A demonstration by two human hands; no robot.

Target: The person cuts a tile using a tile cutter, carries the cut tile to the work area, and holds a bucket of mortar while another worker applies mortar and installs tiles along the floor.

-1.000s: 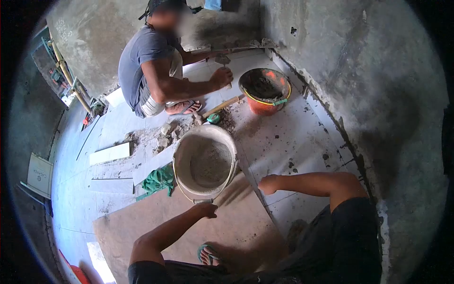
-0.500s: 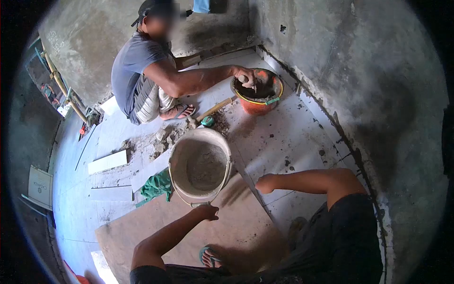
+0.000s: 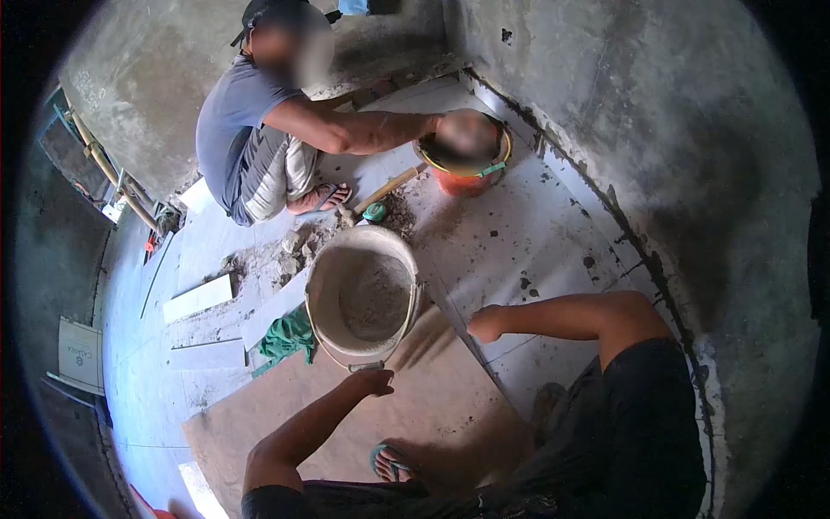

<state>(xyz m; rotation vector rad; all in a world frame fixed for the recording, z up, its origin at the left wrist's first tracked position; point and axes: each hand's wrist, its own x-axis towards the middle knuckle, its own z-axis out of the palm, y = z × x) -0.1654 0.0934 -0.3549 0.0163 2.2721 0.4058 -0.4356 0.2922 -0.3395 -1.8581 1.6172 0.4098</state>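
A grey, mortar-smeared bucket (image 3: 322,322) stands in front of me, tilted slightly, with dry-looking grey powder (image 3: 376,298) inside. My left hand (image 3: 372,382) is closed around the grip of its wire handle, at the near side of the rim. My right hand (image 3: 487,323) hangs in a fist to the right of the bucket, apart from it, and nothing shows in its fingers. Beyond the grey bucket, a co-worker's hand (image 3: 467,137) reaches into an orange bucket (image 3: 462,183) with a yellow rim; what that hand holds is blurred.
The co-worker (image 3: 246,130) squats at the back left. A wooden-handled tool (image 3: 389,190), rubble (image 3: 294,251), a green cloth (image 3: 287,337) and tile pieces (image 3: 199,298) lie around the bucket. A brown board (image 3: 432,406) covers the floor by my foot. A concrete wall (image 3: 692,173) rises on the right.
The co-worker's hand has gone lower into the orange bucket. The view has shifted a little. My left hand stays on the handle, and my right fist is much as before.
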